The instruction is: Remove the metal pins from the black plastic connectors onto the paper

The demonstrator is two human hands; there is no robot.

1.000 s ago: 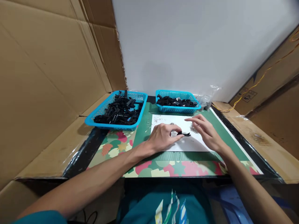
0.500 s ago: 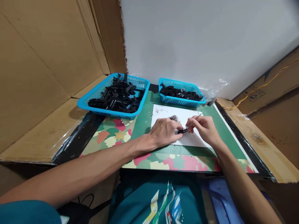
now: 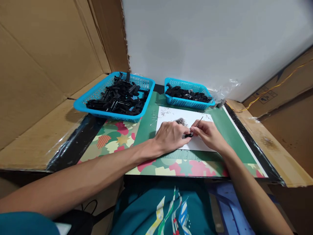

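My left hand (image 3: 172,135) rests on a white sheet (image 3: 202,145) and pinches a small black plastic part (image 3: 188,135) between thumb and fingers. Close against it, my right hand (image 3: 206,132) grips a thin pointed tool (image 3: 200,121), perhaps tweezers, whose shaft sticks up past the fingers. The working end of the tool is hidden at the black part. Just behind my left hand lies a pile of tiny metal pieces (image 3: 181,121), with more of them scattered at the sheet's far left corner.
A large blue basket (image 3: 112,115) of black plastic parts stands at the back left. A smaller blue basket (image 3: 189,102) of black pieces is at the back, beside a clear plastic bag (image 3: 221,96). Cardboard walls (image 3: 49,49) flank the table, and a yellow cord (image 3: 271,87) runs along the right.
My right hand has moved left, closer to my left hand, and its tool now stands steeper over the black part. The whole view has shifted slightly.
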